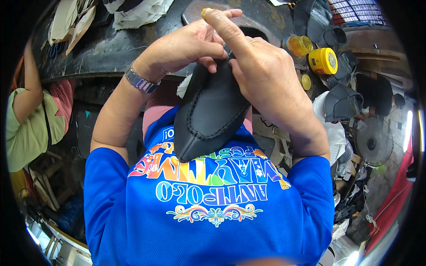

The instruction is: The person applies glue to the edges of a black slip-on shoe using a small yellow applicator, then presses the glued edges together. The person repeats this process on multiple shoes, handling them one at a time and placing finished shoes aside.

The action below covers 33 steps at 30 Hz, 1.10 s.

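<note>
A black leather shoe upper (pixel 217 104) with a braided seam around its front lies against my blue shirt, its pointed toe toward me. My left hand (pixel 188 48), with a metal watch at the wrist, pinches the upper's far end between thumb and fingers. On the opposite edge, my right hand (pixel 266 66) grips with its thumb against the leather; its other lower fingers are partly hidden. The right index finger stretches out past the left hand, and yellowish-brown glue coats its tip. The shoe's opening is mostly covered by my hands.
A dark worktable (pixel 102 55) spans the far side, with pale cloth scraps (pixel 140 13) on it. To the right stand a yellow-lidded jar (pixel 323 60), an open glue jar (pixel 298 45) and black leather pieces (pixel 342 104). Another person's arm (pixel 33 82) shows at left.
</note>
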Available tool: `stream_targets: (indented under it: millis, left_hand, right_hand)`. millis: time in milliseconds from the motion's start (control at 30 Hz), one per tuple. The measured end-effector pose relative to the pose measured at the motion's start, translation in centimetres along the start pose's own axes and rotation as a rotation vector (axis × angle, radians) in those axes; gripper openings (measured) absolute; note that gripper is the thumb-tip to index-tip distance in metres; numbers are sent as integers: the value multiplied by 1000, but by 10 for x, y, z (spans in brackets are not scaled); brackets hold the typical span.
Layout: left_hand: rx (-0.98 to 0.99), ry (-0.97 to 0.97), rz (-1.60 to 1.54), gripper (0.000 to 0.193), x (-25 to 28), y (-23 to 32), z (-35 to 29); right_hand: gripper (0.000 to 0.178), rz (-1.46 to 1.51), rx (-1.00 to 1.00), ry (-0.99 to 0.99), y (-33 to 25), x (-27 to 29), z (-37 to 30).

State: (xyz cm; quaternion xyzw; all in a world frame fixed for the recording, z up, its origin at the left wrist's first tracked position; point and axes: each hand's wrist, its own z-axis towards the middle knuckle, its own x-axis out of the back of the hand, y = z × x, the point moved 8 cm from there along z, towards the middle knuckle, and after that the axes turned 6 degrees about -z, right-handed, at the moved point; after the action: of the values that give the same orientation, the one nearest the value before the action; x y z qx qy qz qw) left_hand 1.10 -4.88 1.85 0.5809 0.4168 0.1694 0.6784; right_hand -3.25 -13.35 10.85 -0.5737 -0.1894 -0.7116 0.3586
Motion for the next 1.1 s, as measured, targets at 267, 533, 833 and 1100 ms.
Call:
stream_targets:
  millis: [267, 533, 833, 1100]
  left_hand:
    - [-81, -79, -102, 89, -1, -15, 10]
    - [-3, 23, -43, 87, -4, -7, -1]
    - [-51, -37, -23, 62, -5, 3, 3]
    - [-50, -40, 367, 42, 4, 9, 15]
  right_hand:
    - [82, -229, 111, -73, -18, -16, -7]
    - [83, 258, -161, 14, 58, 24, 10]
    - [86, 799, -339, 195, 95, 8, 1]
    - [87, 963, -413, 218, 93, 6, 2]
